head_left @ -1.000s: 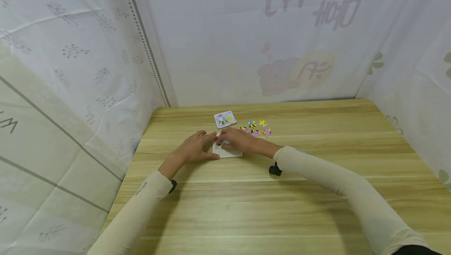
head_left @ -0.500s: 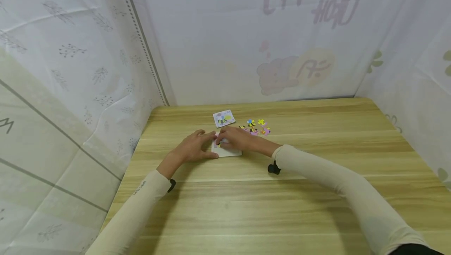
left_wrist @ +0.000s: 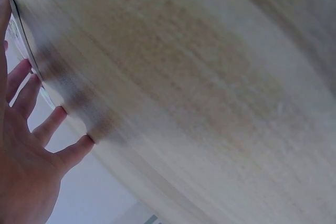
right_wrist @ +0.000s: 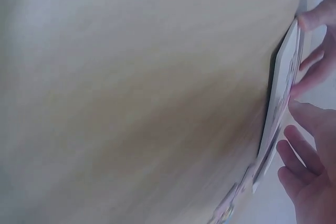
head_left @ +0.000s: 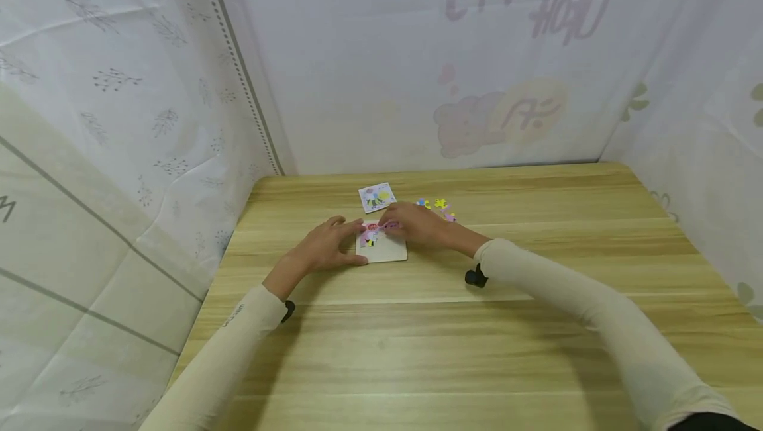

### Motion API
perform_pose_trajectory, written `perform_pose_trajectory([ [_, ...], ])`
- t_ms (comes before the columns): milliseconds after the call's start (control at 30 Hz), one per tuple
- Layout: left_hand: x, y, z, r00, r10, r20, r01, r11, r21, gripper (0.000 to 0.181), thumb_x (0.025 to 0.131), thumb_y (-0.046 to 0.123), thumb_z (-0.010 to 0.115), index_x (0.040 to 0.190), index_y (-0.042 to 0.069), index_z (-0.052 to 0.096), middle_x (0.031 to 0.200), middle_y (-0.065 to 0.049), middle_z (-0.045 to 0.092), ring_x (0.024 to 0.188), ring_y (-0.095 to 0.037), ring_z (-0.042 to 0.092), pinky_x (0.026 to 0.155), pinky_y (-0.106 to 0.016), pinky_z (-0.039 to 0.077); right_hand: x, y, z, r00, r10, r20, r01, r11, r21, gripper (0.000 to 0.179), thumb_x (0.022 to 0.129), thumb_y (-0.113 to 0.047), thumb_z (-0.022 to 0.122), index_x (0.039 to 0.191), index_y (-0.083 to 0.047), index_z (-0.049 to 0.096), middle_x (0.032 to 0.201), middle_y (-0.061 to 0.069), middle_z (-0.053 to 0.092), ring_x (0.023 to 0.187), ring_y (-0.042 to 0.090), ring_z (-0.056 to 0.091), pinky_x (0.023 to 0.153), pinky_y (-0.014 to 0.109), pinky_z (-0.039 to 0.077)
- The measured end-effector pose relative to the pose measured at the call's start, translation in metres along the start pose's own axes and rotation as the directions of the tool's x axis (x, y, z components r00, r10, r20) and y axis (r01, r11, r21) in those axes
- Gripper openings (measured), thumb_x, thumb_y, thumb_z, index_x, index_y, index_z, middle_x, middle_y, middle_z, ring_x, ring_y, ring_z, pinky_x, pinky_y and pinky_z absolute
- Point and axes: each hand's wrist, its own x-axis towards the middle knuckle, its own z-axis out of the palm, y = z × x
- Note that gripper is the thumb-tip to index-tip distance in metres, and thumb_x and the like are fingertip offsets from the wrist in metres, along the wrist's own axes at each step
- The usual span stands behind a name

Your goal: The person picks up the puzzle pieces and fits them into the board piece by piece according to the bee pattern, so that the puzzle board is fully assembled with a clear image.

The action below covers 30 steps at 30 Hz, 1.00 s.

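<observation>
A square white puzzle board (head_left: pixel 390 251) lies on the table, with a few joined pink and yellow pieces (head_left: pixel 369 236) in its far left part. My left hand (head_left: pixel 322 245) spans the board's left side, thumb at the near corner and index finger at the far one. Its fingers look spread and nearly straight in the left wrist view. At the board's far right part, my right hand (head_left: pixel 417 224) pinches a pink puzzle piece (head_left: pixel 391 224) between thumb and index finger. In the right wrist view, the fingertips meet the board's face (right_wrist: pixel 282 85) and the other fingers curl loosely.
Just beyond the board lies a picture card (head_left: pixel 377 198) with a bee on it. Loose puzzle pieces (head_left: pixel 441 204) are scattered behind the right hand, which partly hides them. A patterned cloth (head_left: pixel 357 87) hangs behind the wooden table (head_left: pixel 381 345).
My right hand has shifted from the board's left part to its far right part, uncovering the joined pieces. A pink piece now shows at its fingertips. The left hand stays at the board's side.
</observation>
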Motion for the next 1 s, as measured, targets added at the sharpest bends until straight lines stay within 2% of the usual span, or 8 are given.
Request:
perform_pose_trajectory([
  [200, 0.000, -0.001, 0.000, 1.000, -0.004, -0.002, 0.004, 1.000, -0.002, 0.088, 0.086, 0.071, 0.071, 0.156, 0.022, 0.050, 0.163, -0.004, 0.043, 0.149, -0.040, 0.036, 0.114, -0.065, 0.036, -0.008, 0.013, -0.009, 0.998, 0.051, -0.025, -0.051, 0.999, -0.002, 0.021, 0.101, -0.016, 0.071, 0.119, -0.007, 0.076, 0.124, 0.009, 0.070, 0.114, 0.024, 0.065, 0.096, 0.040, 0.055],
  [433, -0.001, 0.000, 0.000, 1.000, -0.010, 0.006, 0.010, 1.000, -0.005, 0.089, 0.086, 0.071, 0.072, 0.157, 0.023, 0.049, 0.163, -0.002, 0.042, 0.149, -0.039, 0.035, 0.115, -0.065, 0.035, -0.018, 0.029, -0.018, 0.997, 0.040, -0.064, -0.042, 0.999, -0.024, 0.020, 0.100, -0.010, 0.070, 0.118, -0.004, 0.076, 0.119, 0.012, 0.071, 0.105, 0.026, 0.068, 0.088, 0.040, 0.057],
  [667, 0.000, 0.001, 0.000, 1.000, -0.008, 0.013, 0.008, 1.000, -0.002, 0.089, 0.086, 0.070, 0.071, 0.157, 0.022, 0.048, 0.165, 0.000, 0.040, 0.151, -0.038, 0.034, 0.117, -0.063, 0.033, -0.026, 0.043, -0.023, 0.996, 0.044, -0.077, -0.048, 0.998, -0.049, 0.021, 0.098, -0.012, 0.074, 0.117, -0.003, 0.077, 0.118, 0.014, 0.072, 0.105, 0.028, 0.067, 0.087, 0.041, 0.057],
  [900, 0.000, 0.002, 0.000, 1.000, 0.000, 0.005, -0.001, 1.000, 0.010, 0.088, 0.087, 0.070, 0.071, 0.157, 0.021, 0.048, 0.165, 0.001, 0.040, 0.150, -0.038, 0.034, 0.117, -0.063, 0.033, -0.031, 0.056, -0.030, 0.992, 0.103, -0.073, -0.109, 0.990, -0.084, 0.023, 0.096, -0.012, 0.076, 0.118, -0.005, 0.076, 0.124, 0.014, 0.069, 0.111, 0.030, 0.067, 0.090, 0.044, 0.057],
  [1000, 0.000, 0.002, 0.000, 1.000, 0.005, 0.003, -0.005, 1.000, 0.011, 0.087, 0.087, 0.069, 0.071, 0.157, 0.021, 0.049, 0.165, 0.001, 0.040, 0.150, -0.038, 0.034, 0.117, -0.063, 0.033, -0.033, 0.062, -0.033, 0.987, 0.147, -0.059, -0.151, 0.986, -0.075, 0.024, 0.098, -0.011, 0.074, 0.121, -0.005, 0.075, 0.130, 0.015, 0.067, 0.108, 0.030, 0.068, 0.088, 0.044, 0.058],
])
